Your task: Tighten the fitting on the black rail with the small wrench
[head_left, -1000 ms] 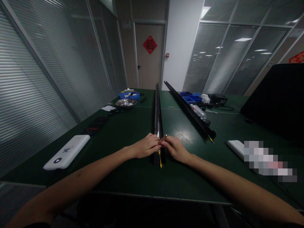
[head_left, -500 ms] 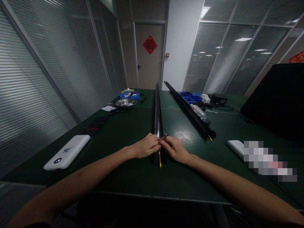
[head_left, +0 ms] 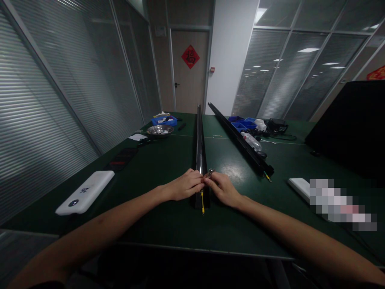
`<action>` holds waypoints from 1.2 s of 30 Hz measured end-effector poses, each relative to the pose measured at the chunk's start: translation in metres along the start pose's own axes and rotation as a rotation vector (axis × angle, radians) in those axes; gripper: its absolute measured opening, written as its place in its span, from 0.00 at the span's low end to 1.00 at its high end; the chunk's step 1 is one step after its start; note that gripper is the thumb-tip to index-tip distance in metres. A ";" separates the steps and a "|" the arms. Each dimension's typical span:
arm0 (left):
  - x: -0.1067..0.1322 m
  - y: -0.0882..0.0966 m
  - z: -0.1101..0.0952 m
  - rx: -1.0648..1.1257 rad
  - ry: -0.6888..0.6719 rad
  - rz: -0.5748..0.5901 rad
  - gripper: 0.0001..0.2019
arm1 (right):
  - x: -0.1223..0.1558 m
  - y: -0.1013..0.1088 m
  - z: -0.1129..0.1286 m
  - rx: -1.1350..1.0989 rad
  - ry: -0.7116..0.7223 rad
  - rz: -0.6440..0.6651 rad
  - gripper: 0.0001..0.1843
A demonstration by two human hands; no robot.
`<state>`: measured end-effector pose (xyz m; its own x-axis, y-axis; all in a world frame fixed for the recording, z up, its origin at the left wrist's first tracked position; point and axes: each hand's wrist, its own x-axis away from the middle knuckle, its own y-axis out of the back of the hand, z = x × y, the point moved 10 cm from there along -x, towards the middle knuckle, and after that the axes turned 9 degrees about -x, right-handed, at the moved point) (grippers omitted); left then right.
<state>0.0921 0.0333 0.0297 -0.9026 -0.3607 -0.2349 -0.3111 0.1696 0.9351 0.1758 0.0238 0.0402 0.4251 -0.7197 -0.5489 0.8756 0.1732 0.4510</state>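
A long black rail (head_left: 199, 150) lies lengthwise on the green table, its near end under both my hands. My left hand (head_left: 187, 185) rests over the rail with its fingers bent together and pressed at the rail; what its fingertips pinch is hidden. Against it from the right sits my right hand (head_left: 224, 189), closed, thumb and forefinger meeting the left fingertips. A small shiny metal piece (head_left: 211, 171) sticks up from the right fingers; its kind is too small to tell. Below the hands a short yellow wire (head_left: 202, 201) with a metal lug hangs out at the rail's near end.
A second black rail (head_left: 240, 138) lies slanted to the right, beside a plastic bottle (head_left: 251, 142) and blue bins (head_left: 240, 126). At left are a white case (head_left: 87, 192), a metal bowl (head_left: 160, 131) and a blue tray (head_left: 164, 121). A dark monitor (head_left: 349, 128) stands at right.
The small metal piece in my right fingers has turned and shifted slightly to the right. Both hands otherwise stay in place on the rail.
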 end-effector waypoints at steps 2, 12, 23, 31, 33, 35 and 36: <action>0.000 -0.001 0.001 -0.010 0.001 -0.002 0.14 | 0.000 -0.001 0.000 -0.015 0.011 0.001 0.12; -0.001 0.000 -0.001 -0.031 -0.006 0.018 0.14 | -0.002 0.000 -0.005 -0.080 0.013 0.005 0.12; 0.001 -0.002 0.002 -0.014 0.002 0.004 0.13 | 0.000 0.000 -0.001 -0.004 0.002 -0.002 0.12; 0.000 -0.002 0.000 -0.015 0.001 0.014 0.15 | -0.002 0.001 -0.006 -0.071 0.012 0.004 0.13; 0.000 -0.001 0.000 -0.011 0.006 0.004 0.15 | -0.002 0.001 -0.005 -0.068 0.004 0.001 0.14; 0.000 0.000 0.000 -0.007 0.006 -0.003 0.15 | -0.002 0.002 -0.003 -0.051 -0.005 -0.011 0.14; 0.000 0.000 0.000 -0.005 0.006 -0.002 0.15 | -0.001 0.002 -0.002 -0.041 -0.007 -0.014 0.13</action>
<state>0.0919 0.0331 0.0300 -0.9003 -0.3663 -0.2353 -0.3114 0.1641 0.9360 0.1778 0.0267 0.0404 0.4108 -0.7272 -0.5499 0.8903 0.1900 0.4138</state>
